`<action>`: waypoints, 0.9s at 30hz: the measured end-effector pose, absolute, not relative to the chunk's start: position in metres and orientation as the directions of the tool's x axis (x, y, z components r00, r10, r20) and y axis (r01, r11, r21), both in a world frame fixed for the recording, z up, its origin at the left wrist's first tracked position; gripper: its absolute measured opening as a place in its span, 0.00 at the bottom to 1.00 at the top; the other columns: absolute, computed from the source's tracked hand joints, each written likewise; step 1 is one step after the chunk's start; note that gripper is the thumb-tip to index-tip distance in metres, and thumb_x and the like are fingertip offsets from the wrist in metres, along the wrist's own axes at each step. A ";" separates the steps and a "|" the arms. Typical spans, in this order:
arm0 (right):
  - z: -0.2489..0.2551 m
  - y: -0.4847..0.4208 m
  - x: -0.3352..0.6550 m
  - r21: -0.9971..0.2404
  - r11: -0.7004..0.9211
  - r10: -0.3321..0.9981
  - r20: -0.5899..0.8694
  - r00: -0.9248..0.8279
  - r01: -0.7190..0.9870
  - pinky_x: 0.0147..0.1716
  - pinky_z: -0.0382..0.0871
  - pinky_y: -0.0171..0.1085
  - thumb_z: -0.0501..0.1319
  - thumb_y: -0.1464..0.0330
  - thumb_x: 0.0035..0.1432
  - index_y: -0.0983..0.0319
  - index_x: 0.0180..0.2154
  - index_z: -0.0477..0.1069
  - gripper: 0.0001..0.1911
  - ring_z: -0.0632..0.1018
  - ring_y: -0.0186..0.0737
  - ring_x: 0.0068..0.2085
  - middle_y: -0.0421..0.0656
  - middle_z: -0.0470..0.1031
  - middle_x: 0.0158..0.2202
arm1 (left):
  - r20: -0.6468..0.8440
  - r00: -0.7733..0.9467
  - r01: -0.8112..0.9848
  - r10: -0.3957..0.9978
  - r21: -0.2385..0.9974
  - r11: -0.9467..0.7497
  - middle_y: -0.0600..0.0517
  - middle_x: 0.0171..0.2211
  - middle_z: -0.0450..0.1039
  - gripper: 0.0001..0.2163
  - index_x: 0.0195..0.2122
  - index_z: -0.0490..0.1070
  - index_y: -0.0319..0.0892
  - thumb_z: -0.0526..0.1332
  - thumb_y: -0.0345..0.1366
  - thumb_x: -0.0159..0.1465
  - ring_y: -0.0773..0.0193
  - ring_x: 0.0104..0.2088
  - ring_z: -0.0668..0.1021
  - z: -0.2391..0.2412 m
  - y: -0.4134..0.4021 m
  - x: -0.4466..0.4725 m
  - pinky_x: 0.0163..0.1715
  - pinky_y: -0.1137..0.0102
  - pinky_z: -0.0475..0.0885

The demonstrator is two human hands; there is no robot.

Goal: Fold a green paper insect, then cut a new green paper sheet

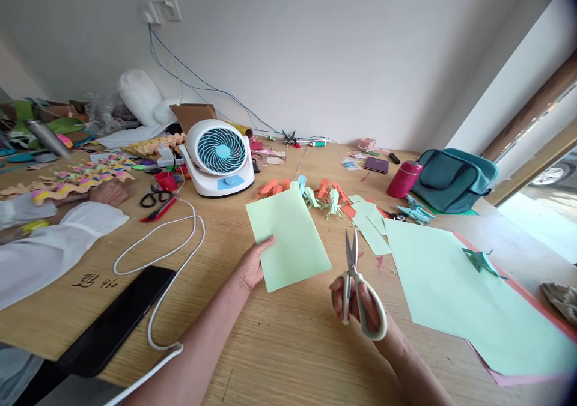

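Note:
In the head view, my left hand (253,266) pinches the lower left edge of a pale green sheet of paper (291,244), thumb on top, lifted over the table. My right hand (356,304) grips white-handled scissors (353,268), fingers through the loops. The blades point away from me and are slightly parted, a short gap to the right of the sheet. Beyond the paper lie folded orange paper pieces (273,187) and pale green folded figures with fringed ends (333,203). Several cut green strips (370,229) rest to the right.
A white fan (220,154) stands at the back left. Its white cable (198,238) loops near a black phone (119,319). Another person's sleeved arms (63,244) rest at left. Large green sheets (464,292), a pink bottle (404,179) and a teal bag (455,181) occupy the right.

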State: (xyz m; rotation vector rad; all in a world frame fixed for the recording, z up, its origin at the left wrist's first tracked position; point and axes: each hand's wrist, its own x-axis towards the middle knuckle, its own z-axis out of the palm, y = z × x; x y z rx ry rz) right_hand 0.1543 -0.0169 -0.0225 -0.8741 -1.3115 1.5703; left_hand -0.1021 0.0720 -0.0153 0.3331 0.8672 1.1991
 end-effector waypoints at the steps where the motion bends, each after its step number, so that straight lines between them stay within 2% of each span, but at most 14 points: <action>1: -0.022 -0.019 0.153 -0.971 -0.089 0.904 0.015 -0.427 -0.222 0.29 0.64 0.39 0.46 0.47 0.66 0.62 0.44 0.70 0.28 0.70 0.38 0.27 0.43 0.71 0.29 | -0.420 0.081 -0.689 0.904 0.632 0.356 0.43 0.45 0.80 0.14 0.49 0.74 0.36 0.64 0.30 0.61 0.52 0.48 0.80 -0.015 0.073 -0.104 0.53 0.60 0.73; 4: -0.021 -0.024 0.150 -0.953 -0.167 0.843 -0.005 -0.538 -0.254 0.27 0.64 0.38 0.45 0.47 0.66 0.64 0.43 0.71 0.30 0.72 0.39 0.27 0.45 0.72 0.28 | -0.438 0.042 -0.730 0.898 0.601 0.327 0.43 0.44 0.80 0.15 0.50 0.72 0.35 0.62 0.29 0.62 0.52 0.47 0.80 -0.013 0.076 -0.107 0.54 0.59 0.73; 10: -0.019 -0.028 0.149 -0.945 -0.200 0.798 -0.005 -0.603 -0.258 0.26 0.64 0.36 0.45 0.47 0.66 0.66 0.42 0.72 0.31 0.73 0.38 0.26 0.46 0.73 0.27 | -0.454 0.041 -0.779 0.890 0.543 0.313 0.43 0.41 0.81 0.12 0.49 0.72 0.34 0.61 0.29 0.64 0.52 0.47 0.81 -0.010 0.078 -0.109 0.55 0.58 0.72; 21: -0.021 -0.028 0.148 -0.954 -0.198 0.784 -0.017 -0.620 -0.224 0.25 0.62 0.36 0.45 0.47 0.66 0.66 0.41 0.72 0.30 0.72 0.37 0.24 0.45 0.72 0.25 | -0.431 0.069 -0.777 0.900 0.543 0.319 0.42 0.46 0.79 0.19 0.56 0.68 0.35 0.61 0.31 0.64 0.54 0.46 0.81 -0.014 0.081 -0.117 0.53 0.60 0.74; 27: -0.017 -0.027 0.147 -0.956 -0.201 0.787 -0.030 -0.616 -0.211 0.25 0.63 0.36 0.45 0.46 0.66 0.66 0.40 0.71 0.31 0.72 0.37 0.23 0.44 0.71 0.24 | -0.435 0.073 -0.788 0.898 0.526 0.319 0.43 0.44 0.80 0.19 0.57 0.67 0.35 0.61 0.30 0.64 0.55 0.45 0.82 -0.011 0.080 -0.116 0.53 0.62 0.74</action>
